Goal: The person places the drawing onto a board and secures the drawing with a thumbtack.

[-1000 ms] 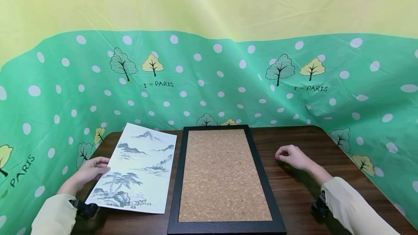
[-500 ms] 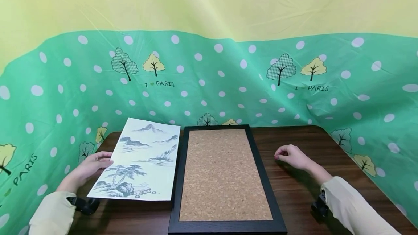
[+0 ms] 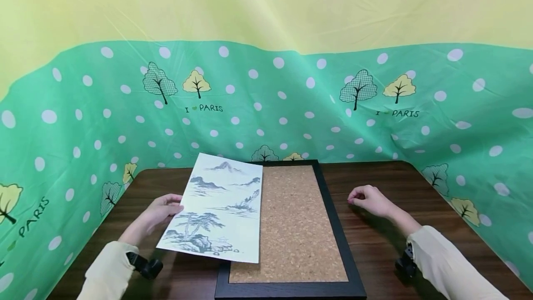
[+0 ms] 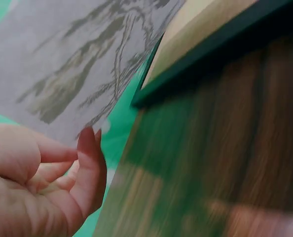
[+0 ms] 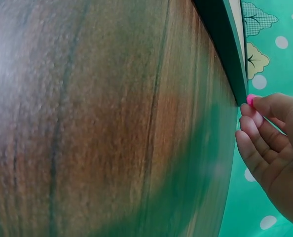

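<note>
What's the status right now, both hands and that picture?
Left hand holds landscape print, partly over cork board. Right hand loosely curled on table, empty. Nothing in the way.

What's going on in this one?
A person sits at a dark wooden table. Their left hand holds an ink landscape print by its left edge, lifted so its right side overlaps the left part of a black-framed cork board lying flat on the table. The right hand rests loosely curled on the table to the right of the frame, holding nothing. A green dotted cloth forms the backdrop.
</note>
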### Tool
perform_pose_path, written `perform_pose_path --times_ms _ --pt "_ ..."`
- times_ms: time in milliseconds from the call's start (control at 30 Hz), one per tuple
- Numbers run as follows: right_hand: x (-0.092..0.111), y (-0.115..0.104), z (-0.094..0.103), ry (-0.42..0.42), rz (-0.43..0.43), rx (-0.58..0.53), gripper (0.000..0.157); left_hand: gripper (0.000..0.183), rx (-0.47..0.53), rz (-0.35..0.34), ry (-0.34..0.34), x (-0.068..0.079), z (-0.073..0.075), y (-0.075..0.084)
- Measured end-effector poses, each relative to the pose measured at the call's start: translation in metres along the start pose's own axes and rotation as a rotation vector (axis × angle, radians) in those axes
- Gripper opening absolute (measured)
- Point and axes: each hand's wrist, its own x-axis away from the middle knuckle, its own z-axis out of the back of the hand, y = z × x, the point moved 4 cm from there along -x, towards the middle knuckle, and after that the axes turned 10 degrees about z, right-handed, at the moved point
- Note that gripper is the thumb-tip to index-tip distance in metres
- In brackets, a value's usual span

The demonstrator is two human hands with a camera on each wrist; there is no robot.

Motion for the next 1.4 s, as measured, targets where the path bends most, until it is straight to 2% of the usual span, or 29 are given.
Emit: perform_pose_path --times_ms 33,167,267,400,633,800,933,1067,1300,1400 --pt "0.000 0.000 0.000 0.000 0.004 0.002 0.008 0.038 -0.001 0.023 0.022 0.002 -0.008 0.003" --pt "-0.003 0.000 -0.001 0.001 -0.002 0.014 0.008 0.036 0.088 0.015 0.037 0.004 -0.040 0.012" --pt "-0.008 -0.001 -0.001 0.004 0.006 0.027 0.008 0.033 0.148 0.022 0.077 0.003 -0.064 0.017" --pt "-0.019 -0.008 -0.001 0.013 0.036 0.021 0.008 0.029 0.161 0.040 0.138 0.003 -0.089 0.018" --pt "-0.031 -0.021 -0.007 0.021 0.065 0.002 0.007 0.029 0.179 -0.039 0.165 0.008 -0.124 0.017" --pt "-0.034 -0.025 -0.013 0.027 0.058 -0.006 0.006 0.029 0.134 -0.071 0.164 0.011 -0.147 0.020" --pt "-0.035 -0.024 -0.016 0.029 0.046 -0.008 0.007 0.028 0.095 -0.099 0.160 0.012 -0.159 0.022" --pt "-0.035 -0.021 -0.019 0.025 0.033 -0.004 0.007 0.027 0.043 -0.122 0.186 0.010 -0.166 0.021" --pt "-0.031 -0.017 -0.021 0.015 0.011 -0.024 0.007 0.022 -0.103 -0.193 0.257 0.007 -0.170 0.021" --pt "-0.030 -0.016 -0.021 0.015 0.014 -0.021 0.007 0.022 -0.136 -0.206 0.275 0.006 -0.169 0.021"
